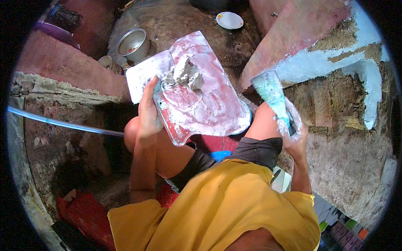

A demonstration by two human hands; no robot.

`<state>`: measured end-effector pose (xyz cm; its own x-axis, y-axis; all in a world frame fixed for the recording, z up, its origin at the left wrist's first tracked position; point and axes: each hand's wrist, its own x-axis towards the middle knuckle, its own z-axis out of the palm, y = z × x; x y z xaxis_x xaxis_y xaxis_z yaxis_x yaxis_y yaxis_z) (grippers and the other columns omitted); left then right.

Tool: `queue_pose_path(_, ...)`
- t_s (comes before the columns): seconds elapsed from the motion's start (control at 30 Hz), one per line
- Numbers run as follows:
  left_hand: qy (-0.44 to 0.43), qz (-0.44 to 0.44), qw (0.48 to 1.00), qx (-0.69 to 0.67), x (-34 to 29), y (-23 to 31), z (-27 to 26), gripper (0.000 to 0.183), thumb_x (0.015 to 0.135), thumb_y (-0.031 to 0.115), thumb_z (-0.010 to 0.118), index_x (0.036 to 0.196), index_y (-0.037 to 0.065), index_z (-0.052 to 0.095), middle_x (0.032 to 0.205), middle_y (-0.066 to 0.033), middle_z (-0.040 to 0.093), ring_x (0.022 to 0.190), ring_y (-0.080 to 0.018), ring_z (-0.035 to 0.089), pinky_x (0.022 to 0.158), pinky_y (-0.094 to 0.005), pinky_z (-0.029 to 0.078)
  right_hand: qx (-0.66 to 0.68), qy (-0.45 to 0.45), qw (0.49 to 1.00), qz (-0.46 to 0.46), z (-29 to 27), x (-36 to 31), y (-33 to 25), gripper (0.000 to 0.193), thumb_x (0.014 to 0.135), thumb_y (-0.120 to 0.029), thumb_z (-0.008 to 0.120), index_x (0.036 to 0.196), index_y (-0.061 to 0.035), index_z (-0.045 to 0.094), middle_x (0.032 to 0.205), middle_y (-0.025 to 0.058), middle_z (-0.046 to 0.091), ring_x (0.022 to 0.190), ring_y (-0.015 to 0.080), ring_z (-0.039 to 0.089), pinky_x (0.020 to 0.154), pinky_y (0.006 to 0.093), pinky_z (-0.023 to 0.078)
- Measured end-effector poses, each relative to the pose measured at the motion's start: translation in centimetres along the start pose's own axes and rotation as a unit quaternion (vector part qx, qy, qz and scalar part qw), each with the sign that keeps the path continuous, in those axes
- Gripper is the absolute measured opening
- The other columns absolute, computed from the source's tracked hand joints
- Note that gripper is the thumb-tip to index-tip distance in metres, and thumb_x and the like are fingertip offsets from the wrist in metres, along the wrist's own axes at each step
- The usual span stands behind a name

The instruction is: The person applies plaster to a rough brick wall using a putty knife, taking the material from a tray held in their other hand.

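My left hand is closed on the left edge of a red board, which is smeared all over with white paste and tilted above my knees. On the board's upper part sits a lump of greyish-white putty. A flat white-coated plate shows beside my left thumb, against the board's edge; how it is held is hidden. My right hand, its fingers whitened with paste, grips a putty knife by its turquoise handle. The wide blade points up and away, to the right of the board and apart from it.
A metal pot and a small cup stand beyond the board. A white plate with a coloured pattern lies farther back. At the right is a wall ledge partly coated white. A pale blue hose crosses at left.
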<state>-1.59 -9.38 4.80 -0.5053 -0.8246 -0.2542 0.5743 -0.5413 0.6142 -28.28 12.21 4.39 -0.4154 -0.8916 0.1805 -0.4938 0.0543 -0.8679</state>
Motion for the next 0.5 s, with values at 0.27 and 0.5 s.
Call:
queue_pose_path(0.27,0.114,0.099,0.972,0.182,0.3,-1.6,-0.8,0.053,0.088,0.043,0.05,0.123,0.002,0.045,0.111,-0.0154,0.056,0.096,-0.0277,0.057,0.085,-0.0401,0.046,0.119,-0.146,0.967,0.172,-1.5,0.2,-1.4,0.043,0.084,-0.001,0.052,0.127,-0.0009,0.048,0.082,0.004,0.061,0.054,0.0049,0.048,0.048,0.0184,0.039)
queue_pose_path(0.5,0.046,0.058,0.99,0.119,0.0,-2.2,-0.3,0.059,0.089,0.047,0.044,0.128,0.002,0.04,0.116,-0.0163,0.054,0.101,-0.0301,0.056,0.086,-0.0417,0.046,0.144,-0.162,0.953,0.21,-0.3,0.1,-1.2,0.035,0.086,-0.003,0.053,0.121,-0.0009,0.051,0.082,0.0026,0.062,0.058,0.0055,0.05,0.048,0.0209,0.042)
